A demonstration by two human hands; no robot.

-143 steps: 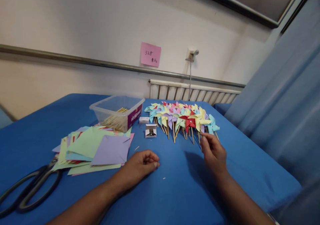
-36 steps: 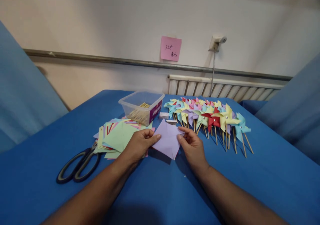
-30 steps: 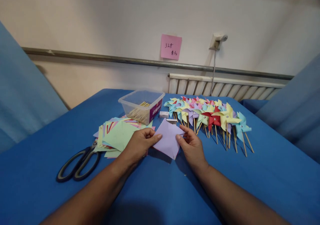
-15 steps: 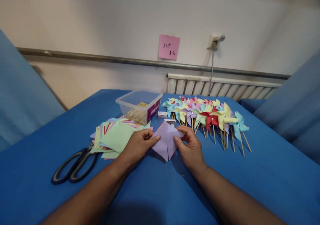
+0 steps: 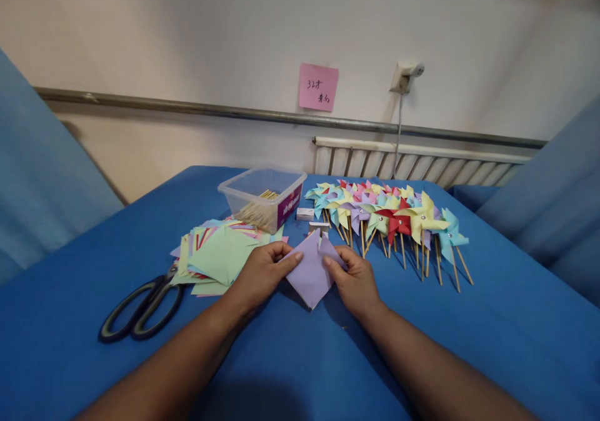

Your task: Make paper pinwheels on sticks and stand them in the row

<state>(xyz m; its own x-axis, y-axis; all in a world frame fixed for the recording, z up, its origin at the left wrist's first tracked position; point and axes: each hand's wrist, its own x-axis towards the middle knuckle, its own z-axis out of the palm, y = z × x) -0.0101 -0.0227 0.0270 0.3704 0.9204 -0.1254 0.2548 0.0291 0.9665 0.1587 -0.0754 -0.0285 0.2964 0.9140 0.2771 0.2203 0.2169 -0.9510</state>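
A purple paper square (image 5: 309,272) with a slit at its top corner is held up between my two hands, turned like a diamond. My left hand (image 5: 268,271) pinches its left corner, thumb on the front. On the right side, my right hand (image 5: 357,277) grips the paper with the thumb pressed to its front; those fingers are partly behind the sheet. Just behind the paper's top stands a small open box (image 5: 319,226), partly covered. Left of my left hand lies a pile of coloured paper squares (image 5: 220,255), a pale green one on top.
Black-handled scissors (image 5: 140,308) lie at the left, blades under the paper pile. A clear plastic tub (image 5: 262,199) holds wooden sticks. Another small box (image 5: 305,213) is beside it. Many finished paper pinwheels (image 5: 398,221) on sticks lie at the right of the blue-covered table (image 5: 492,346).
The purple paper has been turned in my hands: a slit that was at the bottom corner is gone from there, and a slit with lifted edges shows at the top. My right thumb shifted slightly.
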